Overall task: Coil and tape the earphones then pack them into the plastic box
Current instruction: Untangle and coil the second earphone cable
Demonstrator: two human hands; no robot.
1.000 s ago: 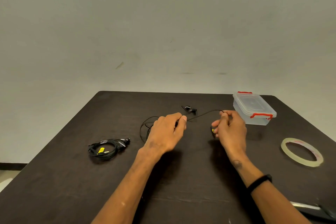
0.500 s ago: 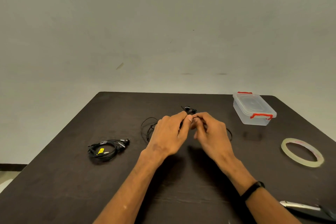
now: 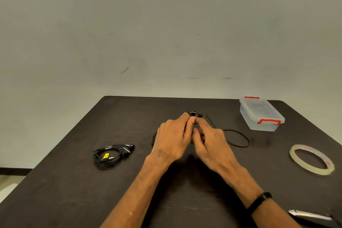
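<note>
**Now both your hands pinch the loose earphones at mid-table**

Right now the loose earphones (image 3: 237,139) sit at the middle of the dark table (image 3: 77,187), and you have them in both hands. Their thin black cable loops out to the right of your hands and lies on the tabletop, while the earbud end (image 3: 194,114) pokes up just beyond your fingertips. A short arc of the same cable shows at the left edge of your left hand.

Your left hand (image 3: 171,141) is curled, thumb and forefinger pressed together on the cable near the earbuds. Your right hand (image 3: 212,144) meets it fingertip to fingertip, its fingers bent inward and nipping the same cable; how much of the cable is gathered inside either hand is hidden by your fingers. A black band (image 3: 259,202) circles your right wrist.

Further out, the plastic box (image 3: 261,114) stands at the far right of the table, well apart from your hands, its clear lid on and its red clips visible at both ends. A roll of clear tape (image 3: 294,155) lies flat near the right edge, nearer to you than the box. To your left, a second pair of earphones (image 3: 112,155) lies coiled in a bundle with a yellow tag. At the near right corner a metallic tool (image 3: 311,214) lies partly out of view, too cut off to identify
</note>
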